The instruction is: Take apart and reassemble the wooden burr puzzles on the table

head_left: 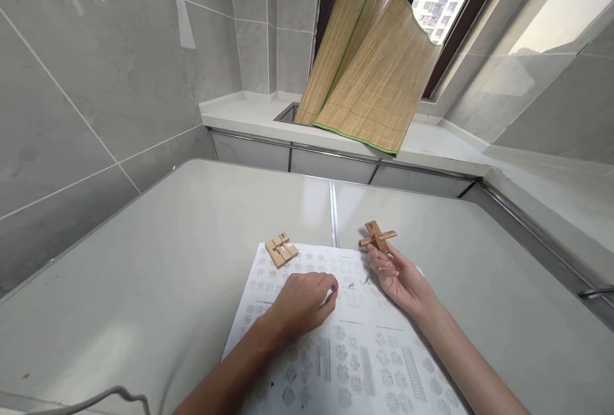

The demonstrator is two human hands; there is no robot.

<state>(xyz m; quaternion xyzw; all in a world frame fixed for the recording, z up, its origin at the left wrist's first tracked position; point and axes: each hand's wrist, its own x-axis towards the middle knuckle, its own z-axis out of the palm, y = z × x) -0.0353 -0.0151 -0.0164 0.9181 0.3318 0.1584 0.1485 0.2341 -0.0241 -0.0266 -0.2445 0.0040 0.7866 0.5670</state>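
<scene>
My right hand (400,281) is turned partly palm up, its fingers closed on crossed wooden puzzle pieces (377,236). These reddish-brown sticks are joined in a cross, and one has a dark mark like a number. My left hand (307,303) rests over the paper sheet (355,332) with its fingers curled and thumb near the index finger. Nothing shows in it. Just beyond the left hand lies another wooden puzzle part (281,250), paler, made of notched blocks set in a frame-like shape, partly on the sheet's top edge.
Printed line drawings cover the sheet, which lies on a light grey table (201,229) with a metal seam (334,210). A cable (115,392) runs along the near left edge. Behind, a bamboo mat (369,70) leans against the window above a white ledge (249,114).
</scene>
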